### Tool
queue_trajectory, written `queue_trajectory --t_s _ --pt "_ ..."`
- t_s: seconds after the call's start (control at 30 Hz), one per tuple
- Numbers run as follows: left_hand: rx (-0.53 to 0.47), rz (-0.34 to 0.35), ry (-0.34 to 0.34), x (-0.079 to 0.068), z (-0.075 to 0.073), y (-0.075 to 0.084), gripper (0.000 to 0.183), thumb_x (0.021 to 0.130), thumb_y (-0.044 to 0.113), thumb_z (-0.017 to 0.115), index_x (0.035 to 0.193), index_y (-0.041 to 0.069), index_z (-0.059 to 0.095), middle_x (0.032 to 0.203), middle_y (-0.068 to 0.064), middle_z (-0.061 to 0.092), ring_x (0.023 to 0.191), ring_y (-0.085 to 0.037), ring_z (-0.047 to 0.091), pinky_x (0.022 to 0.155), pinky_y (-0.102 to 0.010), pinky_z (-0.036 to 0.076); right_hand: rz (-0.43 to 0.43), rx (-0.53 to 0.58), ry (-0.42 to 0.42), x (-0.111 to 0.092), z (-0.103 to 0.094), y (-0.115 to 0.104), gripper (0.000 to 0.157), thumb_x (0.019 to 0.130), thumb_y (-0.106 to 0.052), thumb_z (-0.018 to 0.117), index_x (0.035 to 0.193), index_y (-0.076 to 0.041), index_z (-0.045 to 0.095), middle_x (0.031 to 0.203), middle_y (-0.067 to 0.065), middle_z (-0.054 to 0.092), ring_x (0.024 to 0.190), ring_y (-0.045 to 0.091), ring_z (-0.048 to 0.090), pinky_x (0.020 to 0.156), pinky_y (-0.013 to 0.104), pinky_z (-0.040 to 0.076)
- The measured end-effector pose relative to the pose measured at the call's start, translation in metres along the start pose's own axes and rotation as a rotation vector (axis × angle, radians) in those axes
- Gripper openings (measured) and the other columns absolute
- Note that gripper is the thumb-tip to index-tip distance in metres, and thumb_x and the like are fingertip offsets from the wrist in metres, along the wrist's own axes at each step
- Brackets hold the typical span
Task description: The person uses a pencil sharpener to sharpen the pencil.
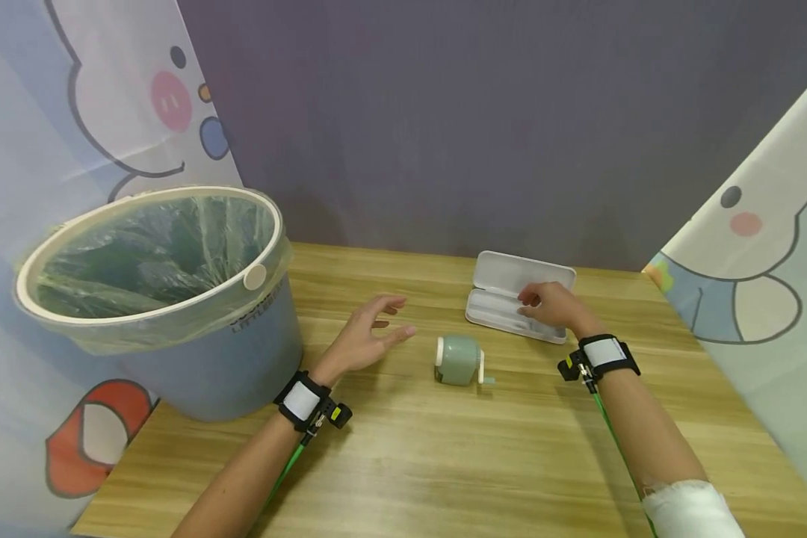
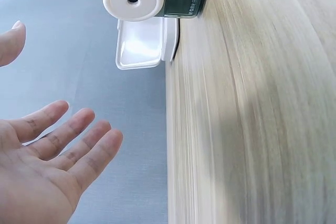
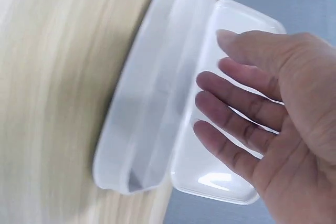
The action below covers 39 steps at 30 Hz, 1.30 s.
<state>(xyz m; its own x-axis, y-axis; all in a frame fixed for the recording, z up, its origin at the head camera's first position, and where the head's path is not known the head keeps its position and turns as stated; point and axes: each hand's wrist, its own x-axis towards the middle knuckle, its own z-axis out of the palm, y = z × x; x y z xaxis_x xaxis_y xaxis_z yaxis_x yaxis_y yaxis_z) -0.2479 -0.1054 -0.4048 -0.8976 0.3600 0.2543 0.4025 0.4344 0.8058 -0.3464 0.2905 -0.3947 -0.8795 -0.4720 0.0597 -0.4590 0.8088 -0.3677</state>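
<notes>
A green pencil sharpener (image 1: 459, 360) with a white front ring and a side crank stands on the wooden table. My left hand (image 1: 365, 338) is held in the air to its left, thumb and fingers spread, palm bare in the left wrist view. Farther back, a white pencil case (image 1: 487, 305) lies with its lid (image 1: 504, 270) raised. Over its right half hovers my right hand (image 1: 553, 305). In the right wrist view those fingers (image 3: 236, 114) are loosely bent in front of the lid, with nothing between them and the thumb.
At the left stands a large blue bin (image 1: 208, 381) with a white rim and a clear plastic liner. A grey wall (image 1: 403, 134) rises behind the table (image 1: 403, 456). Cartoon-printed panels (image 1: 767, 217) flank both sides. A camera on a strap sits on each wrist.
</notes>
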Motion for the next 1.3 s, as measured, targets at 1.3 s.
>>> queue_trajectory --t_s 1.3 --pt "-0.012 -0.027 0.068 -0.005 -0.003 -0.005 0.057 0.097 0.038 0.070 0.146 0.014 0.053 0.145 -0.013 0.057 0.136 -0.029 0.053 0.107 -0.055 0.049 0.020 0.024 -0.031 0.009 0.017 0.007 0.004 0.095 -0.003 0.066 0.092 0.000 0.067 0.084 0.008 0.066 0.078 0.018 0.056 0.074 0.033 0.047"
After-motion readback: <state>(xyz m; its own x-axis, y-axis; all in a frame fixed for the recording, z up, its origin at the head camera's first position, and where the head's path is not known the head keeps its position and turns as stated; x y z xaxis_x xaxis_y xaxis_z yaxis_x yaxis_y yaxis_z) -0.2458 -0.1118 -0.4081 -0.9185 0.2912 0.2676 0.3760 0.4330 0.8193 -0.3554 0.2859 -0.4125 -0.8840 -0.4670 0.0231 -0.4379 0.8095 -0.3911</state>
